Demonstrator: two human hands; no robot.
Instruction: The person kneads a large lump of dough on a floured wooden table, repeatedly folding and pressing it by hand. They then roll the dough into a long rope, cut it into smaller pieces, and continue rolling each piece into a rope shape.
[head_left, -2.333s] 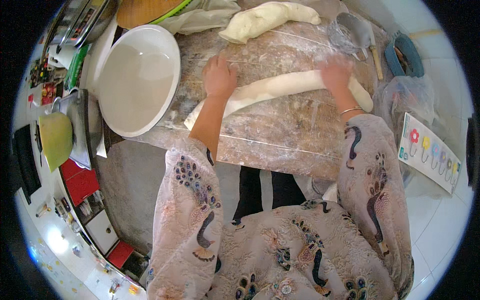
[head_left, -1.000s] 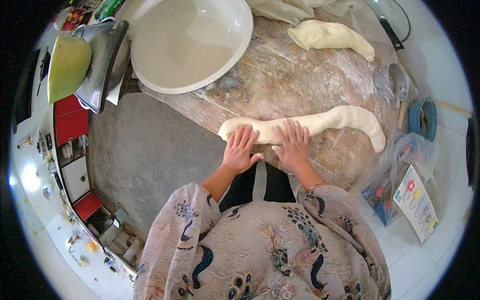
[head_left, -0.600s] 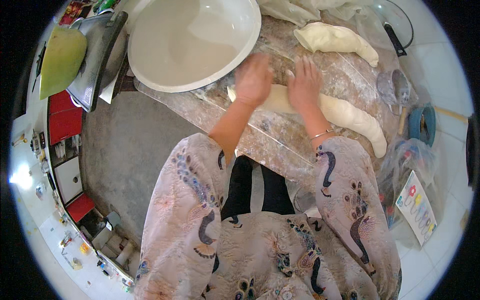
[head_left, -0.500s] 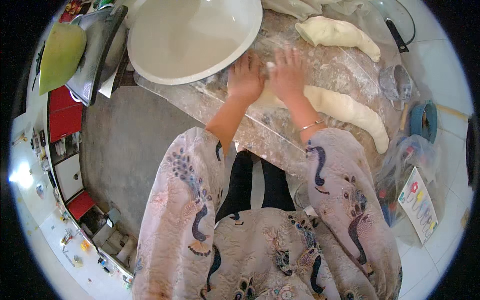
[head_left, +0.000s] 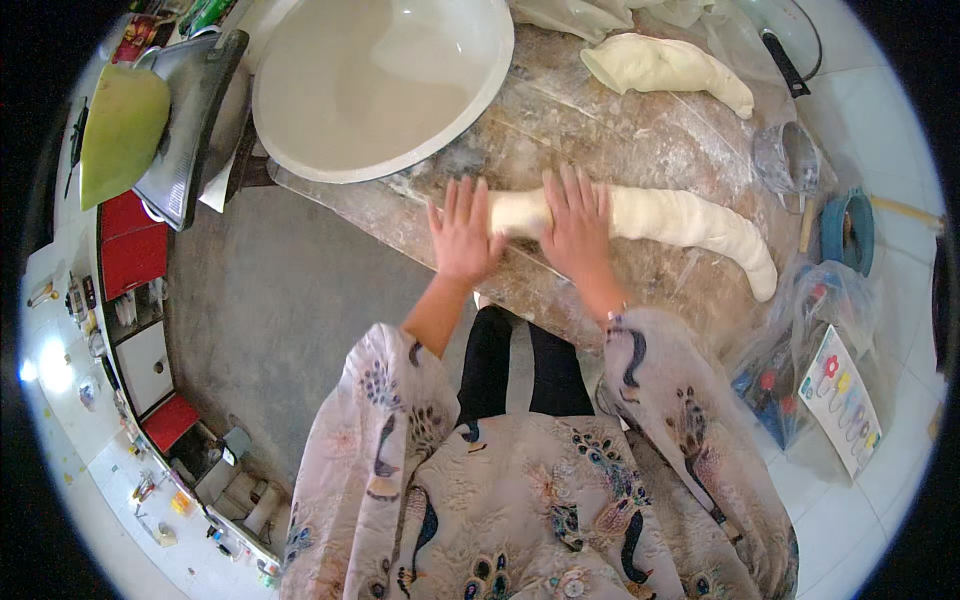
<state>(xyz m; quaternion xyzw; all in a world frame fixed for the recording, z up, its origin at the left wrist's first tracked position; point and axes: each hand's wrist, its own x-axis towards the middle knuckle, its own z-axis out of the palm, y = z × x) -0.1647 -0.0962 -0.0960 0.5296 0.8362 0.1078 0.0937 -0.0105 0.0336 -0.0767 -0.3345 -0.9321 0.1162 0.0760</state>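
Note:
A long roll of pale dough (head_left: 680,217) lies across the floured board (head_left: 560,130), its right end curving toward me. My left hand (head_left: 464,232) rests flat over the roll's left end, fingers stretched out and slightly apart. A short way to the right, my right hand (head_left: 577,222) lies on the same roll, palm down with fingers extended. Between the two hands a bare stretch of dough shows. Neither hand grips anything. A second, shorter piece of dough (head_left: 670,70) sits farther back on the board, toward the right.
A large white basin (head_left: 385,163) stands at the back left of the board. Along the right edge are a metal cup (head_left: 786,160), a blue container (head_left: 847,235) and a clear plastic bag (head_left: 800,300). A black-handled lid (head_left: 783,62) is at the back right.
Both hands have come back toward me, from beyond the long dough roll onto its top. The roll's left part now shows between them. The shorter dough piece stays put.

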